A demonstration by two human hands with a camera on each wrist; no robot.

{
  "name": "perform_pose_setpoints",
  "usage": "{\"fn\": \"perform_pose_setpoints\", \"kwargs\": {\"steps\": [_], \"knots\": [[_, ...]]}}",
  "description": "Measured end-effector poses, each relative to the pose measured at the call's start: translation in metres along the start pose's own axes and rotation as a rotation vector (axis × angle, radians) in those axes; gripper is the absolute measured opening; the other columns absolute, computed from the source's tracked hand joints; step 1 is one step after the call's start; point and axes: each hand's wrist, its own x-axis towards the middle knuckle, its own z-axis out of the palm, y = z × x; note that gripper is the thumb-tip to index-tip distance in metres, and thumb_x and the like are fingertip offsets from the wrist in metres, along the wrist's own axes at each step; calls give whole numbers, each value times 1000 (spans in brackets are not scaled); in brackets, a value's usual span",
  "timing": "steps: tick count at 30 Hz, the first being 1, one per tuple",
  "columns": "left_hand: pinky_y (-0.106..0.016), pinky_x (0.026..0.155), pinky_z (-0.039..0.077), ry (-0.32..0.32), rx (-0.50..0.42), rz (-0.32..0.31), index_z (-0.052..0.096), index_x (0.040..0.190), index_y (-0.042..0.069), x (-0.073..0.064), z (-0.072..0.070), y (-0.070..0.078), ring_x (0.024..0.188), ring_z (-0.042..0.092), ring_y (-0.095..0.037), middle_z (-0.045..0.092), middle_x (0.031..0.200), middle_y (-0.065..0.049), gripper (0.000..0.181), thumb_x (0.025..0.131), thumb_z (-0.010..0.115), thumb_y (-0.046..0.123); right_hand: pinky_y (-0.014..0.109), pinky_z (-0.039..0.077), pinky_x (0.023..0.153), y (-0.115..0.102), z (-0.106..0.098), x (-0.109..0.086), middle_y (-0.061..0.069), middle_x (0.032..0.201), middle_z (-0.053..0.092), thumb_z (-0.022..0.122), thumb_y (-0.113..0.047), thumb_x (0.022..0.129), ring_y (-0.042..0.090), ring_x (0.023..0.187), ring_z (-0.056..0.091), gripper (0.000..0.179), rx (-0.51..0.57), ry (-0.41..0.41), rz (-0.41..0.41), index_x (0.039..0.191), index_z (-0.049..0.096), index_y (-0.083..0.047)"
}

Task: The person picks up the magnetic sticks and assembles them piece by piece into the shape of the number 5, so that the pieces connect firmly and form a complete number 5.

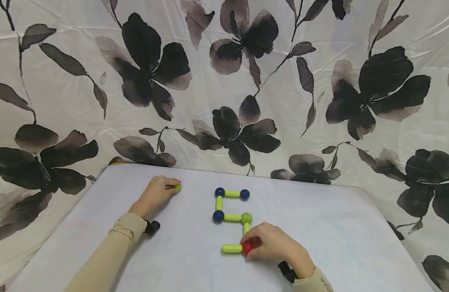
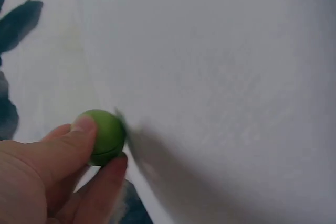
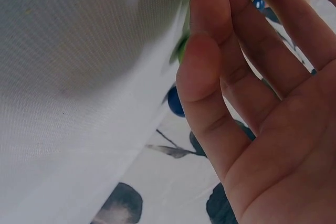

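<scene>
In the head view my left hand (image 1: pixel 160 194) is over the far left of the table, pinching a green ball (image 2: pixel 107 136) between thumb and fingers. My right hand (image 1: pixel 272 243) grips a red ball (image 1: pixel 248 248) at the near right corner of a figure made of balls and rods. A yellow-green rod (image 1: pixel 231 248) points left from that ball, its other end bare. Another rod (image 1: pixel 246 229) runs up to a green ball (image 1: pixel 246 218), partly hidden by my fingers. Farther back, rods link three dark blue balls, one at the far right end (image 1: pixel 244 194).
The white-covered table (image 1: pixel 188 263) ends at a far edge, behind which hangs a flowered cloth (image 1: pixel 195 93). A black wrist camera (image 1: pixel 152 228) sits at the left cuff, and another black device (image 1: pixel 287 271) is at the right wrist.
</scene>
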Motion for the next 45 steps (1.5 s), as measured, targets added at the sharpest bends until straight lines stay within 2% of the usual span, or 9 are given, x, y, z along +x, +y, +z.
{"fn": "perform_pose_setpoints", "kwargs": {"steps": [6, 12, 16, 19, 23, 26, 30, 37, 45], "knots": [[-46, 84, 54, -81, 34, -9, 73, 112, -2, -18, -1, 15, 103, 67, -35, 70, 112, -21, 27, 86, 75, 2, 25, 43, 69, 1, 0, 0, -19, 90, 67, 88, -29, 76, 3, 77, 52, 29, 8, -9, 10, 102, 77, -23], [-43, 78, 56, -101, 22, -5, 75, 106, -2, -37, 2, 37, 97, 69, -33, 72, 107, -20, 24, 82, 77, -2, 24, 43, 66, 2, -1, 1, -19, 86, 64, 88, -28, 76, 3, 74, 51, 28, 14, -7, -2, 101, 77, -23], [-40, 76, 56, -104, 18, -9, 76, 104, -1, -51, 7, 51, 93, 69, -28, 72, 104, -19, 26, 79, 81, 2, 24, 43, 65, 3, -1, 2, -19, 85, 63, 88, -27, 76, 3, 73, 51, 27, 14, -6, -5, 101, 77, -23], [-38, 77, 56, -116, -19, 34, 76, 102, -1, -61, 14, 59, 94, 69, -27, 73, 103, -16, 27, 77, 84, 5, 24, 42, 65, 3, -2, 1, -19, 85, 64, 87, -27, 76, 3, 73, 50, 27, 16, -9, 0, 101, 77, -23], [-29, 72, 56, -158, -86, 93, 74, 99, 1, -70, 21, 64, 90, 66, -20, 70, 98, -7, 27, 76, 85, 6, 24, 42, 65, 2, -2, 1, -19, 85, 64, 87, -28, 76, 3, 73, 50, 27, 18, -11, 1, 101, 77, -23], [-23, 67, 52, -196, -124, 112, 70, 95, 5, -74, 25, 69, 82, 59, -13, 62, 91, 0, 26, 75, 86, 8, 24, 42, 65, 2, -2, 1, -19, 85, 64, 87, -28, 76, 3, 74, 51, 28, 21, -12, 1, 101, 77, -23], [-23, 64, 49, -247, -169, 121, 65, 91, 10, -78, 31, 79, 76, 53, -12, 55, 86, 3, 28, 75, 88, 12, 24, 42, 65, 2, -1, 1, -20, 85, 63, 87, -29, 76, 3, 74, 51, 28, 19, -11, 4, 101, 77, -24], [-24, 60, 46, -319, -272, 105, 64, 89, 15, -76, 45, 97, 72, 54, -17, 57, 83, 5, 28, 75, 88, 17, 23, 42, 63, 2, -1, 1, -19, 81, 61, 88, -29, 76, 3, 71, 51, 28, 12, -3, -4, 101, 77, -23], [-23, 58, 45, -365, -387, 106, 62, 85, 15, -73, 62, 102, 68, 52, -11, 59, 81, 6, 33, 71, 91, 22, 22, 41, 61, -1, -2, 0, -19, 78, 60, 87, -29, 76, 3, 69, 49, 28, -8, -4, -7, 101, 77, -22]]}}
